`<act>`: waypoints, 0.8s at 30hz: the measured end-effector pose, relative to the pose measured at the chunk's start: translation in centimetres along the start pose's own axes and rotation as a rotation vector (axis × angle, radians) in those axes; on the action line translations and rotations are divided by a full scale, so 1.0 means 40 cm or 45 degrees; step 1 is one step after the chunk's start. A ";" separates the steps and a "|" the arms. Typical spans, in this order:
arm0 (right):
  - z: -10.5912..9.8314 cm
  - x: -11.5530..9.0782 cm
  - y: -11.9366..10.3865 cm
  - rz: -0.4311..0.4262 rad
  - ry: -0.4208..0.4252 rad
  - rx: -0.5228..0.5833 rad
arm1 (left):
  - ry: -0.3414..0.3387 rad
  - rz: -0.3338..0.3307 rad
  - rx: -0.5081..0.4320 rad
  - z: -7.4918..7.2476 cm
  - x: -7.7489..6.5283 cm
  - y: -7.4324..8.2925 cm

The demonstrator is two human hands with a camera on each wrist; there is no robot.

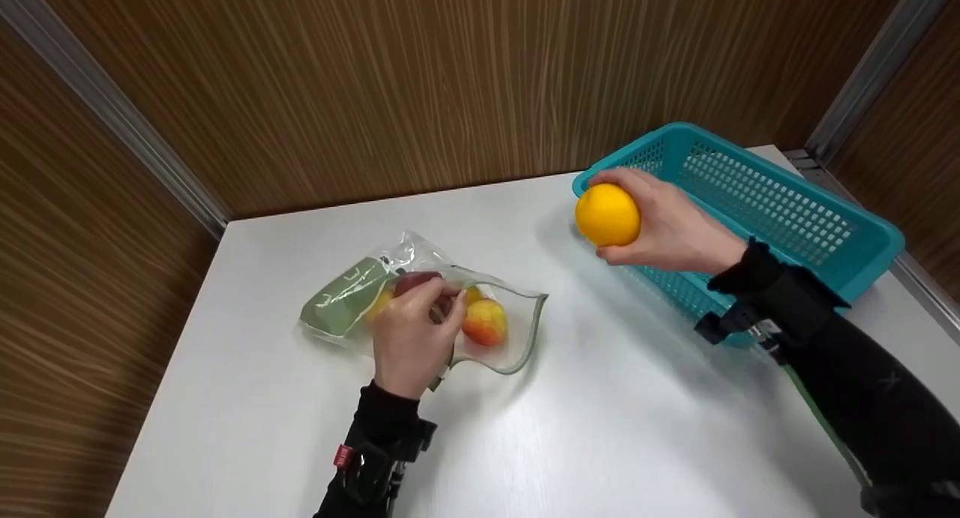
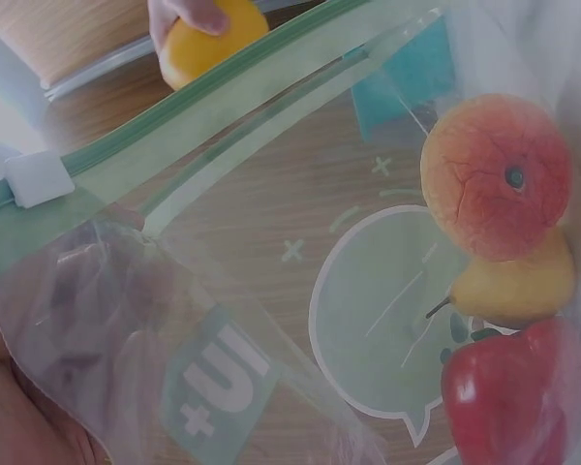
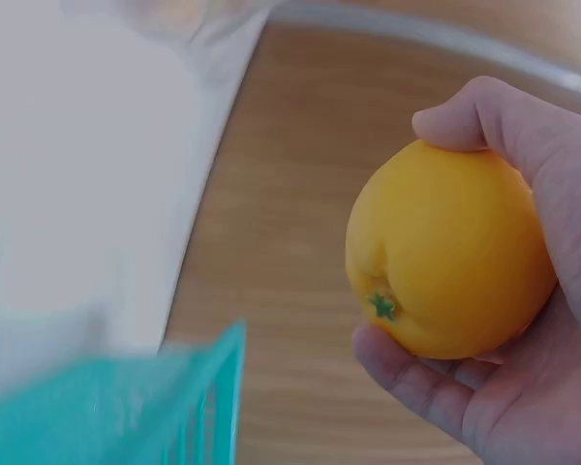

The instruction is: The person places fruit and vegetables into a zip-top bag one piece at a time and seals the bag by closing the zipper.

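Note:
My right hand (image 1: pixel 667 222) grips an orange (image 1: pixel 607 215), thumb on one side and fingers on the other, in the air by the basket's near-left edge. In the right wrist view a small green star-shaped stem mark shows on the orange (image 3: pixel 450 252). My left hand (image 1: pixel 416 334) pinches the upper side of a clear zip bag (image 1: pixel 349 297) lying on the table, its mouth held apart toward the right. Inside the bag are a red-yellow peach (image 1: pixel 485 323), a yellow pear (image 2: pixel 518 281) and a red bell pepper (image 2: pixel 508 392). The left fingertips are partly hidden.
A turquoise perforated basket (image 1: pixel 874 237) stands at the right of the white table (image 1: pixel 247 398). Wood-grain panels (image 1: pixel 405 91) rise behind and at both sides. A white slider (image 2: pixel 39 178) sits on the bag's green zip strip.

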State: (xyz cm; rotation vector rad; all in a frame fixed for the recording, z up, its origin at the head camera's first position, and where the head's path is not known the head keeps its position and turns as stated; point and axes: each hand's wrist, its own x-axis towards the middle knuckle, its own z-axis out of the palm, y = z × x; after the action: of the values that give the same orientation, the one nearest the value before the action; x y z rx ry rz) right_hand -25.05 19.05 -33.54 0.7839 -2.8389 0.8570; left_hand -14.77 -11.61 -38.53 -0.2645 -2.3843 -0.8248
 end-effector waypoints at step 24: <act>0.187 -0.105 -0.091 -0.163 0.009 0.135 | 0.018 0.012 -0.015 0.004 0.005 0.006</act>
State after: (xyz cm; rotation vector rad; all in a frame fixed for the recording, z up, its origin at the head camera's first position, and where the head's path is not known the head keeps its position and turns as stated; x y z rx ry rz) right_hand -19.04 14.34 -38.90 0.9608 -2.7209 0.9951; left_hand -14.93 -11.32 -38.42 -0.2736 -2.3644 -0.8340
